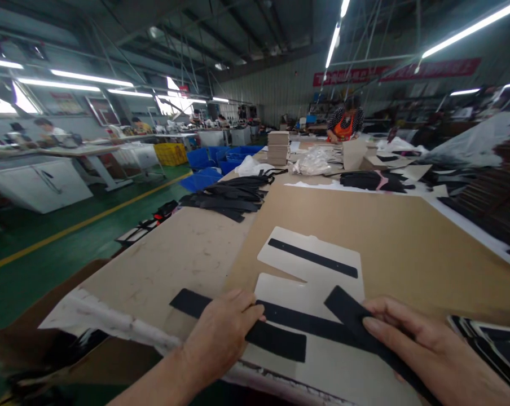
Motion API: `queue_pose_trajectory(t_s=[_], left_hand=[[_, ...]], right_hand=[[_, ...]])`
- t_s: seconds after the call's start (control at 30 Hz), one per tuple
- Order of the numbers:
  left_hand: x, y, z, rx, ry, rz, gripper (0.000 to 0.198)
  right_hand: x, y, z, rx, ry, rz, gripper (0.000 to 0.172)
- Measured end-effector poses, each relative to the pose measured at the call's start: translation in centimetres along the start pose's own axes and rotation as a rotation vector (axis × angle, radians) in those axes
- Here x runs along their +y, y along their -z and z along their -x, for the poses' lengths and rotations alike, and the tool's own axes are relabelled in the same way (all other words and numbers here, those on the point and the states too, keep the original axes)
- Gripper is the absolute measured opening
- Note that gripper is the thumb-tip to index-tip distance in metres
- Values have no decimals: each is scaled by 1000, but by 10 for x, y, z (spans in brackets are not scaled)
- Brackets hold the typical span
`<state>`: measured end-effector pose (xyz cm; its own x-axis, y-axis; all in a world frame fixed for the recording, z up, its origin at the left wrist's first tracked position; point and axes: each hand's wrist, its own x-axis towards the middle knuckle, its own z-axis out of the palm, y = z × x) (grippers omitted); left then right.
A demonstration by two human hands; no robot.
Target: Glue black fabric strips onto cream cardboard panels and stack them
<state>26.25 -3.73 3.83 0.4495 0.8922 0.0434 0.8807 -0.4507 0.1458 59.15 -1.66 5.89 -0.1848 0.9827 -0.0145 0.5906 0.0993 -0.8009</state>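
Note:
My left hand [223, 324] is closed on a short black strip [278, 341], whose ends stick out on both sides over the near edge of a white board [295, 352]. Across that board runs another black strip [310, 321], partly covered by both hands and what they hold. Between thumb and fingers, my right hand [420, 338] pinches a separate black strip [343, 304], its far end raised over the board's right part. Just beyond lies a second white board [280, 259] bearing a black strip [314, 257]. The strips' material is not certain.
A brown sheet [399, 242] covers much of the table. Loose black strips [229, 194] are piled at the left, and white-edged black pieces [492, 338] sit at the right. Further back are stacked boards [278, 148], plastic bags [312, 162] and a person in an orange apron [345, 127].

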Motion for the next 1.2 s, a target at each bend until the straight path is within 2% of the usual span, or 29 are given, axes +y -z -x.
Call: queue_pose_trajectory(t_s=[0.1,0.17,0.33,0.53,0.8,1.2], left_hand=[[-1,-17,-9,68,-25,14,39],[-2,-25,-12,82,30,43,40],[-7,-31,-13,86,64,126,44],[-10,-35,-10,85,61,169,47],[-8,-34,-10,86,96,152,46],[-10,-37,-12,54,73,89,50]], right_hand=[[-33,-25,-38,-309,-16,-49,27],[-45,-43,-62,-369,12,-43,22],[-52,-78,-100,-401,103,20,14],[-47,-101,-121,-455,148,90,16],[-47,-109,-126,-421,200,262,18],[-47,-115,-127,-407,210,320,20]])
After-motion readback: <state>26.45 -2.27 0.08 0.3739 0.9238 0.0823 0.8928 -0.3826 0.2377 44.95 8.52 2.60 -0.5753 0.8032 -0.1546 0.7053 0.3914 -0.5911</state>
